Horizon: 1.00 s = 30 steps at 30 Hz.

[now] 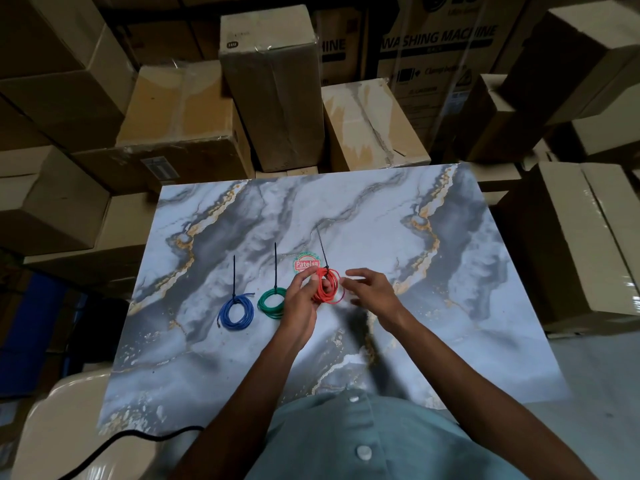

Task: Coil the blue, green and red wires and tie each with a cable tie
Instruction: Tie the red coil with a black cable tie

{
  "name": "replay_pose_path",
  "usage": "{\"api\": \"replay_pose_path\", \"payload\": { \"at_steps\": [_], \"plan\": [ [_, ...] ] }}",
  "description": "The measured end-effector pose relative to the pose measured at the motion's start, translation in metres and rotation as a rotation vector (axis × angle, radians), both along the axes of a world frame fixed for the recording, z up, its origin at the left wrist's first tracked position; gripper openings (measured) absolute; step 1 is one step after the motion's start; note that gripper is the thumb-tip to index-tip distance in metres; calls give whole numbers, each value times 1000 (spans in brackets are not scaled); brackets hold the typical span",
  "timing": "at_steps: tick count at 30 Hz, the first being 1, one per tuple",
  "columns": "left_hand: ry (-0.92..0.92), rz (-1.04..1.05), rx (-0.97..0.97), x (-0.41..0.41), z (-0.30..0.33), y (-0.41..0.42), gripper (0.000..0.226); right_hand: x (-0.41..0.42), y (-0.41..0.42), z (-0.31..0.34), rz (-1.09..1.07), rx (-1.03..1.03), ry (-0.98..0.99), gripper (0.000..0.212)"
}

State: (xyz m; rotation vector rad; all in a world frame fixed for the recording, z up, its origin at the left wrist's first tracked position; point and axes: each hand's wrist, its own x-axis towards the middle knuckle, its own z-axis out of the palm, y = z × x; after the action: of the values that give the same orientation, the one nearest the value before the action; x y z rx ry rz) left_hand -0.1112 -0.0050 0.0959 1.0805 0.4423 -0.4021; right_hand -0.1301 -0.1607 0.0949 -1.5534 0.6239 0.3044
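Left hand [300, 299] pinches red wire [328, 285] coil above table [450, 271], black tie [322, 249] sticking toward 12 o'clock. Right hand [372, 289] open at its 3 o'clock. Green wire [272, 303], blue wire [236, 311] tied, at 9 o'clock.

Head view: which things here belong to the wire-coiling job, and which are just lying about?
Part of the job:
blue coil, tied
green coil, tied
red coil, held in the left hand
black cable tie on the red coil
right hand, beside the red coil

Lying about:
round sticker
cardboard boxes
black cord
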Motion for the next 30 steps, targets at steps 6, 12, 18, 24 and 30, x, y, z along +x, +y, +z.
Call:
{"api": "replay_pose_path", "payload": {
  "at_steps": [6,12,18,24,30],
  "plan": [
    [-38,-29,60,0,5,-2,27,0,12,13,270,-244,-177,38],
    [38,-86,-138,4,14,-6,33,4,17,10,191,-484,-274,26],
    [0,-78,119,1,16,0,25,7,-1,-1,95,-335,-182,19],
    [84,-79,335,0,-2,7,33,6,-14,-6,-176,266,5,12],
    [66,-263,180,-4,-12,2,29,5,-12,-13,-134,416,47,19]
  ]
}}
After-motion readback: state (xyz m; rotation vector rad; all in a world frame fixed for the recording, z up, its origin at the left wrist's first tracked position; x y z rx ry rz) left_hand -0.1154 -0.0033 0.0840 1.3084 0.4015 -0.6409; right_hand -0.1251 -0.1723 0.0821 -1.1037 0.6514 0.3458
